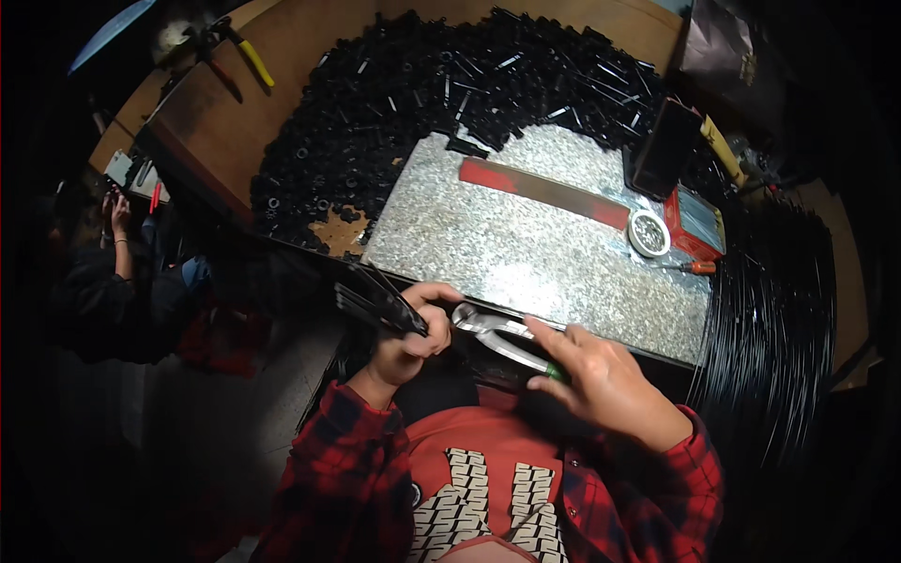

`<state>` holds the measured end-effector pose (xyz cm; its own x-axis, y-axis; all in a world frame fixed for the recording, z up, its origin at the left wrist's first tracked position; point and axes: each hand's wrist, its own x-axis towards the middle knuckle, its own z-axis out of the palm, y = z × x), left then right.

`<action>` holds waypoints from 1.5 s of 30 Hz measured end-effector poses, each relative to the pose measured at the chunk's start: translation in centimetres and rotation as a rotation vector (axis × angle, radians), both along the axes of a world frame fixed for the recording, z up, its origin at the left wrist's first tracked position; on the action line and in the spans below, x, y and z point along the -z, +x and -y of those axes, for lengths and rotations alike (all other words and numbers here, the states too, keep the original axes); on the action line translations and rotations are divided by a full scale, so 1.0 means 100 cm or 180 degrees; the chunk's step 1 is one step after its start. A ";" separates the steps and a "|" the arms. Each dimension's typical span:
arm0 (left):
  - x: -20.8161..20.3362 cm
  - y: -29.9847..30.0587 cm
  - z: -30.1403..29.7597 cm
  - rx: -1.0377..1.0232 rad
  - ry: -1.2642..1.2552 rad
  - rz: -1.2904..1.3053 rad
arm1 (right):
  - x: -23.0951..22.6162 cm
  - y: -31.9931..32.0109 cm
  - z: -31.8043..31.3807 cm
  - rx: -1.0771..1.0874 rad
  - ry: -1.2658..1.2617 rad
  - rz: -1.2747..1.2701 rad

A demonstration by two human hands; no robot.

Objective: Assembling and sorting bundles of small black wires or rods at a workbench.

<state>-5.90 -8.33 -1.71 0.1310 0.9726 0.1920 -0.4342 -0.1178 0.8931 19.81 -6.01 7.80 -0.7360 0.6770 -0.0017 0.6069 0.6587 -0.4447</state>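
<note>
At the granite slab's (441, 225) near edge, L hand (427, 327) is holding thin blk strips (378, 306), long axis slanting up-L, & R hand (596, 371) is holding end-cutting pincers (483, 325), handles spread, head pointing twd nearer L hand.

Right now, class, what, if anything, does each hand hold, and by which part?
The left hand grips thin black pieces near one end; the right hand holds metal pliers by the handles.
</note>
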 end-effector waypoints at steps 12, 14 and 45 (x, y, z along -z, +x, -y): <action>-0.037 -0.059 -0.005 -0.1251 0.0073 0.1263 | 0.036 -0.024 0.000 0.0331 0.1081 -0.0429; -0.042 -0.059 -0.007 -0.1268 -0.0029 0.1744 | 0.047 -0.034 0.025 -0.0512 -0.0567 -0.1004; -0.136 0.032 -0.028 -0.0146 0.0667 0.0185 | 0.101 -0.035 0.009 0.0466 -0.1605 -0.1265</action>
<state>-2.73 -5.53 11.90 0.0704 0.9153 0.3966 -0.4742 -0.3191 0.8206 16.35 -6.93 -2.32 -0.6464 0.7574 -0.0920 0.4004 0.2341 -0.8860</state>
